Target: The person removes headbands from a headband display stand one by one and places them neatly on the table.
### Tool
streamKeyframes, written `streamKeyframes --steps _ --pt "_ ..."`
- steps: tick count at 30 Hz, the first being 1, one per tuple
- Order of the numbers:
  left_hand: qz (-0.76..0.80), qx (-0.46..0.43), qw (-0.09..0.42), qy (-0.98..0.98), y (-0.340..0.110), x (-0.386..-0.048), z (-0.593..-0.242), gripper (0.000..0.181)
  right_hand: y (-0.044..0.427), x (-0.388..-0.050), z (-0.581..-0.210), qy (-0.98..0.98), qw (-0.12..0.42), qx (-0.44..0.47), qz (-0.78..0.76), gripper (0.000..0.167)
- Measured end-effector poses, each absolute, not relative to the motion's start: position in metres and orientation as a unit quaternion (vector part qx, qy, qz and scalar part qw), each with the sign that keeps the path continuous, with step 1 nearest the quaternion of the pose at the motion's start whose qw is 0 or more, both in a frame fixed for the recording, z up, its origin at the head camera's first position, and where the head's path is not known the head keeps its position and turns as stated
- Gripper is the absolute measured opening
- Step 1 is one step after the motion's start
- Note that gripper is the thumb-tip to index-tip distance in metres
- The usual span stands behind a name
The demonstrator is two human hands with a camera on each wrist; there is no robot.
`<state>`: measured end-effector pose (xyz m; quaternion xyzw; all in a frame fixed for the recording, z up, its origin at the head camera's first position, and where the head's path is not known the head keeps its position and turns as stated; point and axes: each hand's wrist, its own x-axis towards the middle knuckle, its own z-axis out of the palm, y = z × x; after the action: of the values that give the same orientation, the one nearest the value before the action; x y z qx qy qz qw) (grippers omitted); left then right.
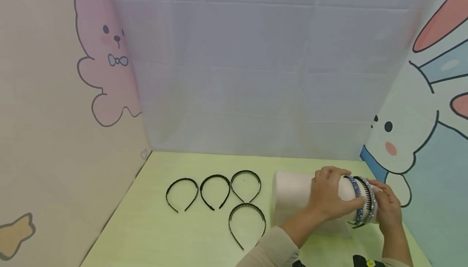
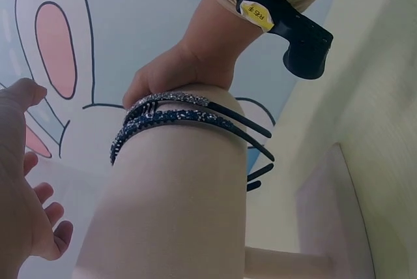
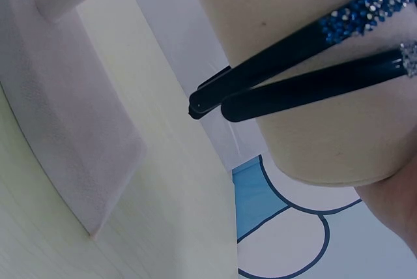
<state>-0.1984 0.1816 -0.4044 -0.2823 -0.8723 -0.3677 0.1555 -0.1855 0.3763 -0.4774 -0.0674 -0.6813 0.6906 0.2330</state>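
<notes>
Roll stand [image 1: 294, 192]: lies sideways at the table's right, raised on a base [image 3: 71, 122] — probably for clasping headbands round it.
Blue-stoned headband [image 2: 176, 117]: hugs the roll near its right end, beside the silver-stoned headband [image 2: 171, 98], with tips poking past the underside.
Left hand [image 1: 330, 196]: reaches over with loosely bent fingers, gripping nothing — perhaps guiding.
Right hand [image 1: 389, 208]: rests at the roll's end, perhaps steadying; cannot tell whether gripping.
Black headbands [image 1: 215, 176]: lie flat leftward, likely spread against tangling.
Table [image 1: 135, 234]: stretches widest left; narrows toward the right wall [image 1: 438, 177].
</notes>
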Motion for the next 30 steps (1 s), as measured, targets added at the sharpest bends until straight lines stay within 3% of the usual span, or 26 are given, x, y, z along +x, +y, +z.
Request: streamKeyframes --steps 13,21,30 --pt "-0.209 -0.382 0.074 -0.897 0.198 -0.213 -0.401 0.075 0.374 -0.184 -0.471 -0.675 0.238 -0.051 0.696 0.022" --pt "-0.151 -0.392 0.031 -0.907 0.2 -0.22 -0.411 0.088 0.373 -0.181 -0.475 -0.681 0.24 -0.071 0.688 0.022" --pt "-0.057 -0.355 0.014 -0.933 0.21 -0.22 -0.414 0.115 0.372 -0.183 -0.472 -0.673 0.236 -0.075 0.697 0.022"
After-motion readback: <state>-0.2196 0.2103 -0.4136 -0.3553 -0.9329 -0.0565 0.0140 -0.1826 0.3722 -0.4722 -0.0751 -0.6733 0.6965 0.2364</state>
